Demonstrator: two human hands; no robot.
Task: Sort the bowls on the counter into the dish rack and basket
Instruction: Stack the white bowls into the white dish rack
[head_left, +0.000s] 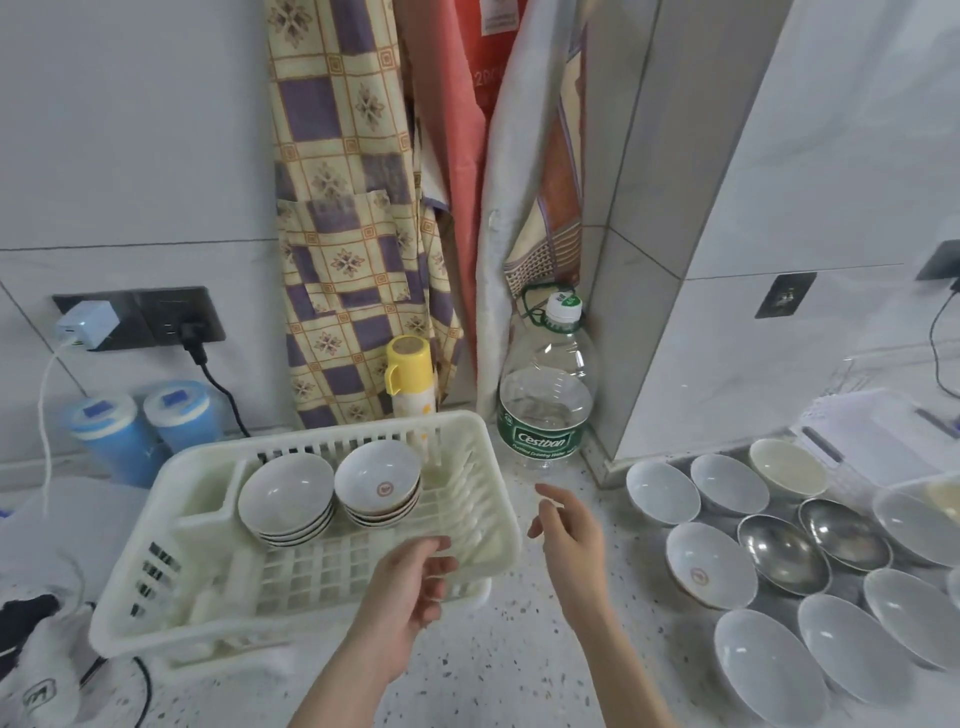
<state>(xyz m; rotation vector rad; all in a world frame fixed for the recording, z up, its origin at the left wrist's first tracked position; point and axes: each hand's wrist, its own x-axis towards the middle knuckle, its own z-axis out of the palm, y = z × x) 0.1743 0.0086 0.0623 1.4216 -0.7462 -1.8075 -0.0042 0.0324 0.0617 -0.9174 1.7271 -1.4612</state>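
Note:
A cream plastic dish rack (483, 525) stands on the speckled counter, left of centre. Inside it sit two stacks of white bowls, one (285, 501) on the left and one (378, 480) with a red mark on the right. My left hand (410, 592) hovers over the rack's near right corner, fingers apart and empty. My right hand (569, 535) hangs open just right of the rack. Several loose bowls lie on the counter at the right: white bowls (662, 491), a marked bowl (709, 564) and two steel bowls (782, 553).
A large Cestbon water bottle (545, 405) and a yellow flask (409, 374) stand behind the rack. Two blue tubs (111, 431) sit at the left under a wall socket (150, 317) with cables. Cloth hangs on the wall. A tiled column juts out at the right.

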